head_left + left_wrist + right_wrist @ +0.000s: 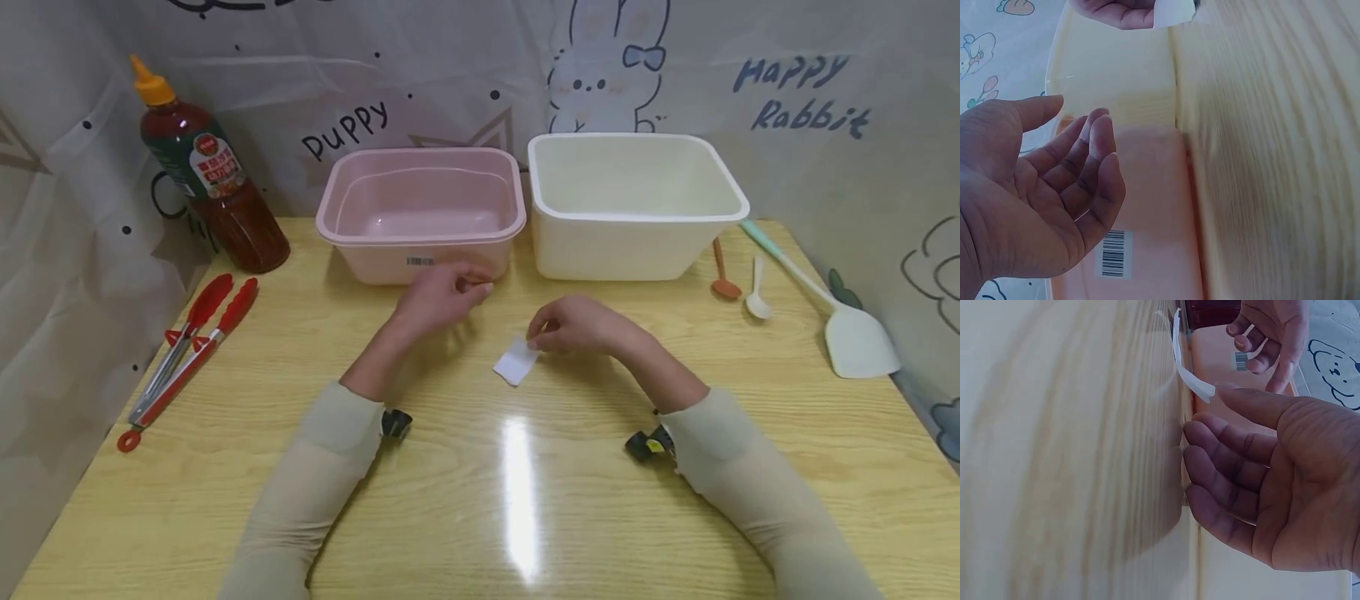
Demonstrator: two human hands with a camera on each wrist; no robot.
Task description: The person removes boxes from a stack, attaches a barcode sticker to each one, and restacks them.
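Observation:
A small white piece of paper hangs by one corner from the right hand, pinched at the thumb and fingertips. Seen from the right wrist, the paper looks thin and curved, its near end at the thumb tip. The left hand holds nothing; its fingers are loosely bent and the thumb stands apart from them. It hovers just in front of the pink bin, close to a barcode label on the bin's front wall. The paper is apart from the left hand.
Right of the pink bin stands a white bin. A sauce bottle and red-handled tongs are at the left. An orange spoon, a small white spoon and a spatula lie at the right.

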